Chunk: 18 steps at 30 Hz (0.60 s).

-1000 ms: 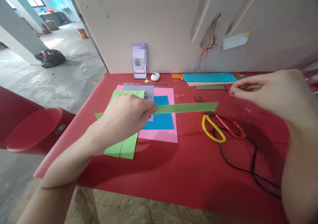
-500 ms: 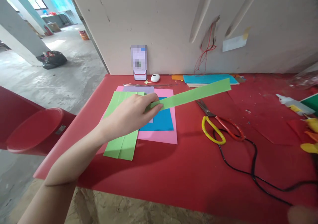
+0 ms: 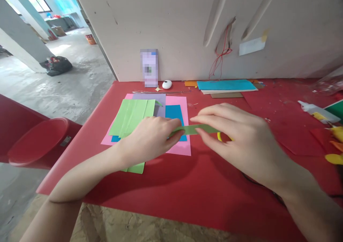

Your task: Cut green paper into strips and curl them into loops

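Red table [image 3: 166,195] against a pale board wall [image 3: 171,27], concrete floor off to the left. Green paper strip [image 3: 194,129] pinched at both ends above the pink sheet [image 3: 178,149]: left hand [image 3: 150,140] closed on one end, right hand [image 3: 241,138] on the other. Best kept taut and level, edges aligned before creasing.

no readable text, labels or signs

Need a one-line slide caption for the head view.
Both hands, left and right, pinch a green paper strip above a red table.
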Tool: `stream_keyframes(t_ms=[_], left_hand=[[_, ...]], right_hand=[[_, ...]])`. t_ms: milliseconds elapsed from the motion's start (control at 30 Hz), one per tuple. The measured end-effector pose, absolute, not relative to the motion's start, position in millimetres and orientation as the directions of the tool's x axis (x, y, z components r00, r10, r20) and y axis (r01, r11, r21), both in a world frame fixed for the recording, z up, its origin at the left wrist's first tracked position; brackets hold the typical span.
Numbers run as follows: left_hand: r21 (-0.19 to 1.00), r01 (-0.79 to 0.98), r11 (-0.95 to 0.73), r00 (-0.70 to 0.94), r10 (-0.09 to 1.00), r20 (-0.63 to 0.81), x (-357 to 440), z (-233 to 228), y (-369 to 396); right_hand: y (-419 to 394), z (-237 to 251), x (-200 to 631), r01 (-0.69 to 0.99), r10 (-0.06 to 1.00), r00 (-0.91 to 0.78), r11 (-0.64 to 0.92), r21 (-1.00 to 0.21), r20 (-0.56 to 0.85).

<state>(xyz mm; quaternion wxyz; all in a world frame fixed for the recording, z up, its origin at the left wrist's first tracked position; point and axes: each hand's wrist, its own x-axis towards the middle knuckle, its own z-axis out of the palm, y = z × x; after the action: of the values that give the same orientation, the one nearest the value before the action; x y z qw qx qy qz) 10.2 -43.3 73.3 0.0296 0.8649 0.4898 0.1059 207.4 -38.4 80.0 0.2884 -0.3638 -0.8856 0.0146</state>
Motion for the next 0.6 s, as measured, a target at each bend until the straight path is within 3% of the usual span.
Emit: stream_keyframes(t_ms=[167,267,467,600], left_hand=[[0.031,0.787,-0.616,0.583,0.76,0.285,13,61,-47],[-0.018,0.761,-0.649,0.607,0.702,0.372,13,58,-49],[-0.01,0.747,-0.665,0.614,0.684,0.395,6,69,-52],[0.056,0.779,-0.625,0.559,0.732,0.389,-7,85,-49]], right_hand=[[-28,75,190,0.592,0.726,-0.581,0.687,-0.422,0.368],[-33,73,191,0.564,0.721,-0.579,0.691,-0.452,0.38],[-30,84,198,0.553,0.719,-0.574,0.694,-0.462,0.393],[-17,90,217,0.617,0.79,-0.485,0.613,-0.493,0.375]])
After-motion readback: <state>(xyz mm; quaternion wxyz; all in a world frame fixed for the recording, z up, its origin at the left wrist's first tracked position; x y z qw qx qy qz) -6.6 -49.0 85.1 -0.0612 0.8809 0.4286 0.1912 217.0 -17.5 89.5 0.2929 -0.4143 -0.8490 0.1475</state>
